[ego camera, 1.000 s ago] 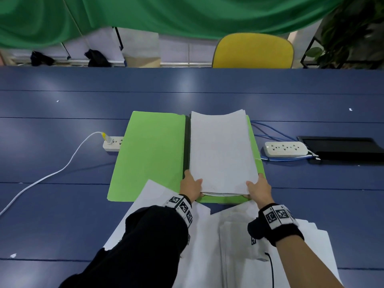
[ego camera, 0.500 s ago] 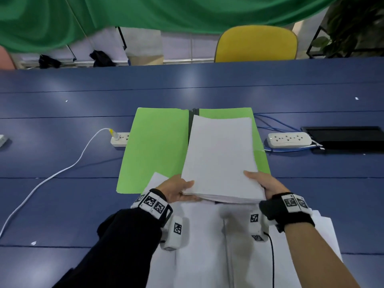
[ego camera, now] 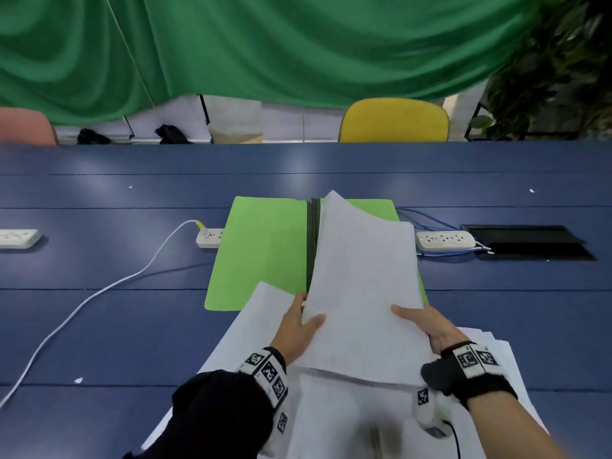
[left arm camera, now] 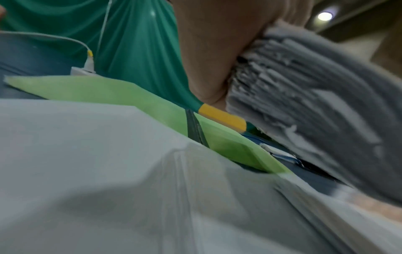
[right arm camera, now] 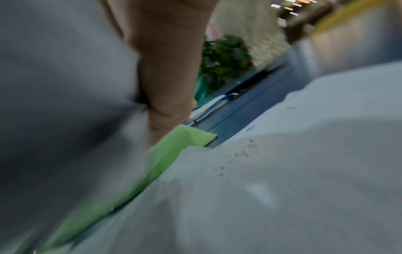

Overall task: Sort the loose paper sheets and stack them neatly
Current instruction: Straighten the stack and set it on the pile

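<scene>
A thick stack of white paper is held off the table, its far end tilted up over the open green folder. My left hand grips the stack's near left edge, thumb on top. My right hand grips the near right edge the same way. The left wrist view shows the stack's ragged sheet edges pressed against my palm. Loose white sheets lie spread on the table under my wrists. The right wrist view is blurred, showing my finger beside the stack.
The blue table carries a white power strip with a white cable at left, another strip with blue wires and a black tablet at right. A yellow chair stands beyond the far edge.
Both hands lifted the paper stack off the green folder's right half and drew it toward me, its far end tilting upward. The camera view rose too.
</scene>
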A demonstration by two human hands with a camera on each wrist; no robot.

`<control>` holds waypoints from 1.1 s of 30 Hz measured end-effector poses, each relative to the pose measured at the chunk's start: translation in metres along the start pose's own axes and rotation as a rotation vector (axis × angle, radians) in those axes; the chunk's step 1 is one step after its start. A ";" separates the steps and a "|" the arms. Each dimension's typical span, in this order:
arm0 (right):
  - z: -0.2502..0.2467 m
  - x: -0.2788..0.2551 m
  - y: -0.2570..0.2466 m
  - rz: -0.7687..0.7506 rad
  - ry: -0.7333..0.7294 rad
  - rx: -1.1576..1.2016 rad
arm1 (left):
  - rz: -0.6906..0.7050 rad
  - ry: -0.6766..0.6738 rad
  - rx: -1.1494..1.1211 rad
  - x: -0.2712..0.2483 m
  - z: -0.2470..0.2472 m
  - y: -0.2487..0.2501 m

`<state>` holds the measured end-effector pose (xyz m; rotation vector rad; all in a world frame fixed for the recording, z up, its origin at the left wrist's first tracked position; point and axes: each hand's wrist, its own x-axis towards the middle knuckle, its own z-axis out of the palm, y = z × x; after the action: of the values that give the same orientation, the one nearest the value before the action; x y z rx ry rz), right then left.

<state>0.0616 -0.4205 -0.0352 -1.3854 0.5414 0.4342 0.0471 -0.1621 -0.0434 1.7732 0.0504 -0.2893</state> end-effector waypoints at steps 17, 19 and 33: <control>-0.003 -0.075 0.100 -0.004 0.210 -0.380 | -0.424 0.060 0.461 -0.107 0.037 -0.052; -0.002 -0.070 0.112 0.026 0.281 -0.428 | -0.398 0.052 0.280 -0.107 0.042 -0.057; 0.002 -0.066 0.113 0.066 0.328 -0.449 | -0.361 0.125 -0.103 -0.085 0.032 -0.061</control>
<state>-0.0576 -0.4008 -0.0857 -1.8916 0.7914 0.3982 -0.0519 -0.1691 -0.0887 1.6716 0.4700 -0.4268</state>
